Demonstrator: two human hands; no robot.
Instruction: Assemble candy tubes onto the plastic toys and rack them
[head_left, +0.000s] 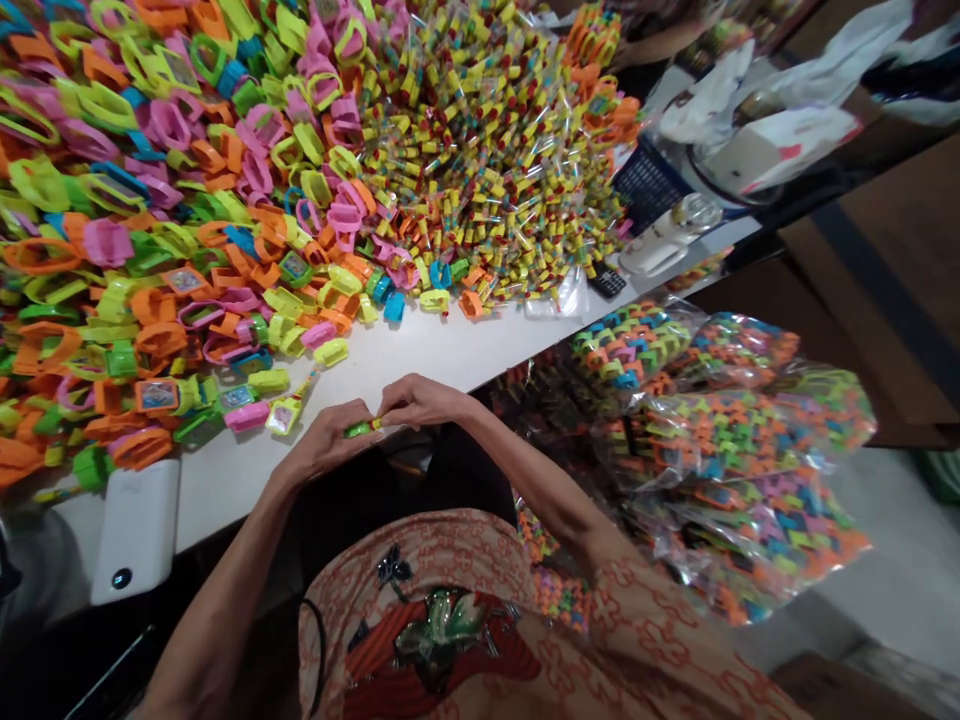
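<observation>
My left hand (328,440) and my right hand (420,402) meet at the near edge of the white table (442,355). Both are closed around one small green toy piece (358,428) with a yellow tip, held between the fingertips. Just left of my hands lie a yellow-green toy watch (285,413) and a pink one (247,414). A huge heap of orange, pink, green and yellow plastic toy watches (150,230) covers the table's left and far side. Beside it rises a pile of small yellow tubes in clear wrappers (487,150).
A white power bank (137,530) lies at the table's near left edge. Clear bags full of coloured toy watches (720,450) are stacked to my right, below the table. A black calculator (606,281), a white device (660,245) and a dark basket (649,185) sit at the far right.
</observation>
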